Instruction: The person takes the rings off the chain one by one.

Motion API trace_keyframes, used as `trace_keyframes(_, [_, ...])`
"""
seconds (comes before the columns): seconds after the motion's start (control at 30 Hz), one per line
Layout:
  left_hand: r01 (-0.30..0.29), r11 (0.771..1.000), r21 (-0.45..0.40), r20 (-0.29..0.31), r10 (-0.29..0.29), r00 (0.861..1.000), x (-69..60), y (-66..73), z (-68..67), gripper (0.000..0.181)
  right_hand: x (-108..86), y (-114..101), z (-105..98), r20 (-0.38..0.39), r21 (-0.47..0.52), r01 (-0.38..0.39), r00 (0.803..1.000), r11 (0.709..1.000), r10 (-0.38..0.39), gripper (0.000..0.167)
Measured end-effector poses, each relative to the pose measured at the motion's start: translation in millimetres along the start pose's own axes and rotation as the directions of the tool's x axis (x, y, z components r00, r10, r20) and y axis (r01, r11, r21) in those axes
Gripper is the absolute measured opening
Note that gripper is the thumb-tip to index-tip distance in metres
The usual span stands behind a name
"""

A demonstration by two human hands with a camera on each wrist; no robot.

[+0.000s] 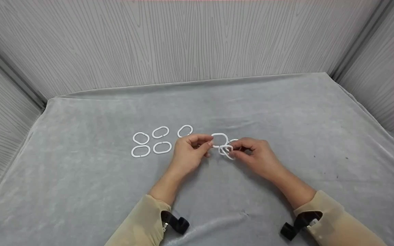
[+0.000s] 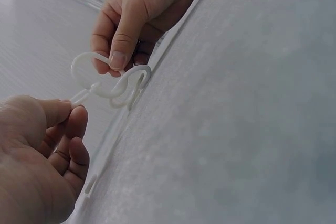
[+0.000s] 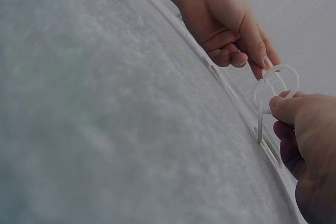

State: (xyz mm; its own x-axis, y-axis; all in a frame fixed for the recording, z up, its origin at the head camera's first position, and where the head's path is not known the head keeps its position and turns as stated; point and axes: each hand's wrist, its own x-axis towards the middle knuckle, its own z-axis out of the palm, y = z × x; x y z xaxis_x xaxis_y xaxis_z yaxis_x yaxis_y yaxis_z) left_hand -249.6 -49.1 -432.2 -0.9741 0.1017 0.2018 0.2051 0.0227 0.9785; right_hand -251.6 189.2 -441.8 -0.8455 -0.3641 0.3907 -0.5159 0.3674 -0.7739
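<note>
In the head view my left hand (image 1: 189,152) pinches the left end of a white plastic oval ring (image 1: 220,134) between thumb and index finger. My right hand (image 1: 258,157), just to the right, pinches another white ring (image 1: 225,146) that meets the first one. From the right wrist view, a further white ring (image 3: 260,124) hangs below the held pair and seems linked to them. The overlap hides exactly how the rings pass through each other. Part of one more white curve (image 1: 233,140) shows behind the right fingers.
Several loose white oval rings lie left of the hands, among them a lower-left ring (image 1: 141,146) and a ring (image 1: 185,125) beside my left fingers. A grey cloth (image 1: 80,191) covers the table, and wood-grain panels (image 1: 190,41) stand behind and at the sides.
</note>
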Motion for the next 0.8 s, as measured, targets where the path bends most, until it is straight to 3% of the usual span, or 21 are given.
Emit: trace_keyframes(0.8, [-0.007, 0.999, 0.037, -0.037, 0.009, 0.999, -0.9, -1.4, -2.8, 0.016, -0.7, 3.3, 1.3, -0.011, 0.026, -0.011, 1.000, 1.000, 0.011, 0.013])
